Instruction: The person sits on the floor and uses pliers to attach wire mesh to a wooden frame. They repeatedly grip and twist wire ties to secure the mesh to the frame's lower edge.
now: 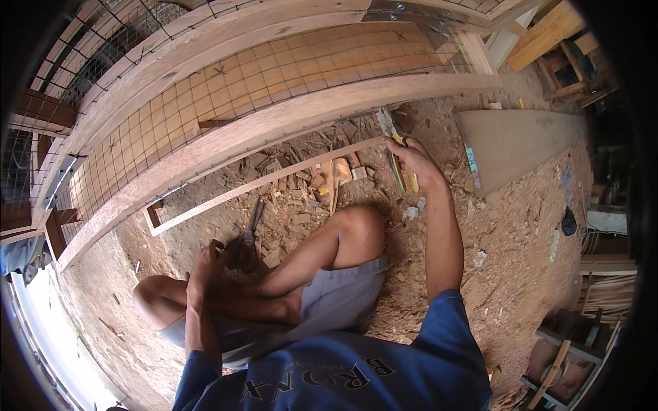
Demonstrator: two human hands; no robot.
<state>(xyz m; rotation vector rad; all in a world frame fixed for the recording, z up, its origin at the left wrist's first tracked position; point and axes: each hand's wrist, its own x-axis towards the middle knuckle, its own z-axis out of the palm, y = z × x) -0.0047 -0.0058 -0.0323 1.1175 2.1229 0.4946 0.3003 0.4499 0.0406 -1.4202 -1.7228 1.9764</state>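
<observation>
My right hand [415,163] is closed round pliers [386,125] with yellow and green handles. Their metal jaws point up toward the lower rail [295,109] of a wooden frame covered with wire mesh. A thin wooden strip [274,177] runs from beside this hand to the left, ending at a short crosspiece. My left hand [204,266] hovers above my bent leg with its fingers curled together; whether anything small is between them is too dark to make out. Beside it on the ground is a dark object [241,252] with a narrow shaft, its kind unclear.
Wood offcuts [301,179] and shavings cover the ground between my legs and the frame. A flat board [521,147] lies to the right. Further right stand a dark box-like stand [565,363] and stacked wood strips [603,294]. More mesh [103,41] rises at the upper left.
</observation>
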